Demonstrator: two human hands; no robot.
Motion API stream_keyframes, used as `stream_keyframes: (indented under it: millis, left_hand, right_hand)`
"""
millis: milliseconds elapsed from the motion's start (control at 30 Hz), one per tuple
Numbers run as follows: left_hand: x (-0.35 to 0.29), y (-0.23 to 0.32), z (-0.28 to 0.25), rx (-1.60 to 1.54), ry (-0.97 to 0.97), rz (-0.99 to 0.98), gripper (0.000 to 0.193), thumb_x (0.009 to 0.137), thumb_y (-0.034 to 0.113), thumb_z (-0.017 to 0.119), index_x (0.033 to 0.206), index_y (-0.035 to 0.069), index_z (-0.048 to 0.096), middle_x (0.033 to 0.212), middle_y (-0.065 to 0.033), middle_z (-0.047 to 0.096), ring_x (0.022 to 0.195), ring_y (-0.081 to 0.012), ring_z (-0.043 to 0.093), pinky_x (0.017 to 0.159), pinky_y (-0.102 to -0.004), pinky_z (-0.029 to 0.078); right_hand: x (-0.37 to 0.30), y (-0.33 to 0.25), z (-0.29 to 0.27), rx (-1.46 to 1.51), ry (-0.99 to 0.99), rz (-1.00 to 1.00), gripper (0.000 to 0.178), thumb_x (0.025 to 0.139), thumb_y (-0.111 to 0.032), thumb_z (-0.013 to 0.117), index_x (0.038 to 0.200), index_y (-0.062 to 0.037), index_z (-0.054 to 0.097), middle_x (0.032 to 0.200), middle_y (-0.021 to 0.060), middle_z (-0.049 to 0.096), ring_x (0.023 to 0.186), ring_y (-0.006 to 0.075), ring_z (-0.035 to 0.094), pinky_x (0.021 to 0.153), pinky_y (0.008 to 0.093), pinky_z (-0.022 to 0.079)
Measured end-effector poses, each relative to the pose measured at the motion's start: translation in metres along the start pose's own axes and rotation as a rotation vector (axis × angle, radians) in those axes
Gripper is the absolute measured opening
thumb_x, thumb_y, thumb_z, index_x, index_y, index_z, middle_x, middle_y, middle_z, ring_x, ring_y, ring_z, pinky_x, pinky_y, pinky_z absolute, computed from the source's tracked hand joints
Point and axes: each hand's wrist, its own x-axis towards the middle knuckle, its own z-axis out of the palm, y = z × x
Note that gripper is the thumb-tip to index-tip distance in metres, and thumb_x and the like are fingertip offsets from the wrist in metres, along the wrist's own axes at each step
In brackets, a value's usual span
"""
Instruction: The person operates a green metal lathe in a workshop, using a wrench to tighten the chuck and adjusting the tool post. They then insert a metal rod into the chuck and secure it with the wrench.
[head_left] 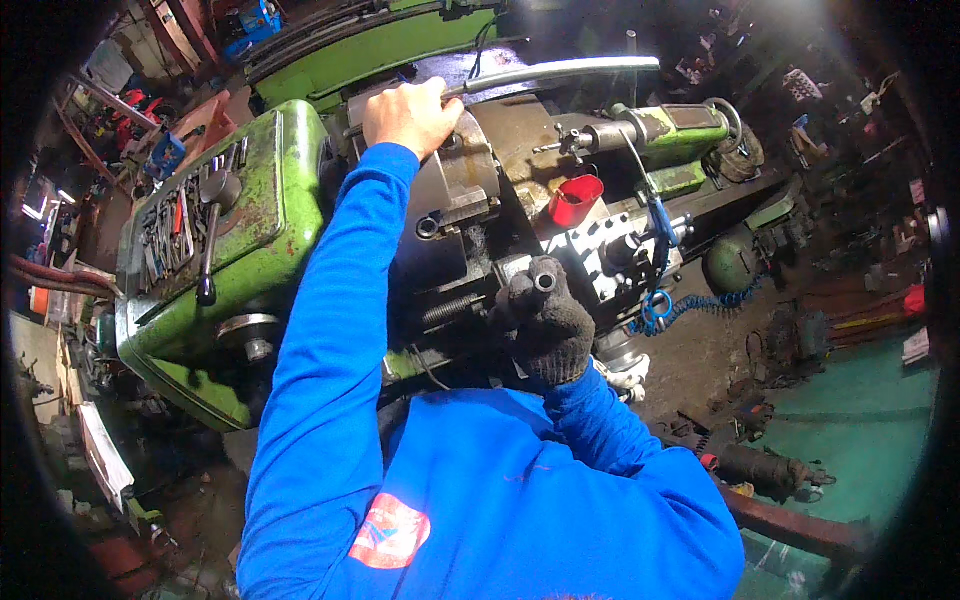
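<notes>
My left hand (410,118), bare, is closed over the top of the lathe chuck (465,180). Its fingertips disappear behind the far side. A pale curved tube (560,70) runs off to the right from beside that hand. In a dark knitted glove, my right hand (550,325) is wrapped around a metal tool (543,274) whose round, hollow end points up; the rest of the tool is hidden in the fist. This hand is below and to the right of the chuck, left of the tool post (610,255). A red cup (576,200) sits just beyond the tool post.
The green headstock (290,200) at left carries a lever (213,230) and a tray of loose wrenches (165,235). A tailstock (670,130) with a drill bit stands at the right. A blue coiled hose (690,315) hangs near the carriage. Machine parts (760,468) lie lower right.
</notes>
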Motion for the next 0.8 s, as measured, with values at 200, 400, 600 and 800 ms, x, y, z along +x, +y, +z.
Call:
stream_keyframes:
  millis: [200, 400, 600, 800]
  left_hand:
    - [0.002, -0.004, 0.001, -0.057, -0.006, 0.033, 0.041, 0.091, 0.051, 0.061, 0.105, 0.018, 0.079, 0.096, -0.0161, 0.079, 0.093, -0.0349, 0.077, 0.084, -0.0496, 0.06]
    - [0.005, -0.008, 0.008, -0.071, -0.032, 0.101, 0.041, 0.094, 0.052, 0.061, 0.108, 0.017, 0.076, 0.1, -0.0175, 0.079, 0.097, -0.0371, 0.076, 0.086, -0.052, 0.059]
    - [0.004, -0.007, 0.006, -0.058, -0.056, 0.146, 0.041, 0.095, 0.053, 0.06, 0.109, 0.018, 0.076, 0.1, -0.0169, 0.079, 0.096, -0.0364, 0.077, 0.085, -0.0507, 0.06]
    - [0.006, -0.006, 0.005, -0.058, -0.023, 0.152, 0.038, 0.094, 0.05, 0.062, 0.106, 0.017, 0.074, 0.097, -0.0174, 0.078, 0.093, -0.0367, 0.077, 0.081, -0.0514, 0.06]
  right_hand:
    - [-0.008, 0.001, 0.022, -0.227, 0.094, -0.102, 0.016, 0.1, -0.015, 0.064, 0.103, -0.0143, 0.048, 0.094, 0.0029, 0.054, 0.087, 0.0212, 0.055, 0.075, 0.0389, 0.05]
    - [-0.013, -0.007, 0.042, -0.3, 0.194, -0.183, 0.018, 0.088, -0.01, 0.071, 0.085, -0.0089, 0.054, 0.087, 0.0056, 0.059, 0.079, 0.0171, 0.058, 0.071, 0.0313, 0.051]
    - [-0.024, -0.008, 0.062, 0.251, 0.254, -0.168, 0.021, 0.085, -0.011, 0.077, 0.089, -0.0069, 0.057, 0.092, 0.0049, 0.063, 0.08, 0.015, 0.059, 0.067, 0.0299, 0.053]
    - [-0.013, 0.014, 0.028, 0.091, 0.212, -0.192, 0.025, 0.093, -0.005, 0.068, 0.116, -0.0015, 0.059, 0.116, 0.0128, 0.063, 0.103, 0.0214, 0.063, 0.086, 0.032, 0.056]
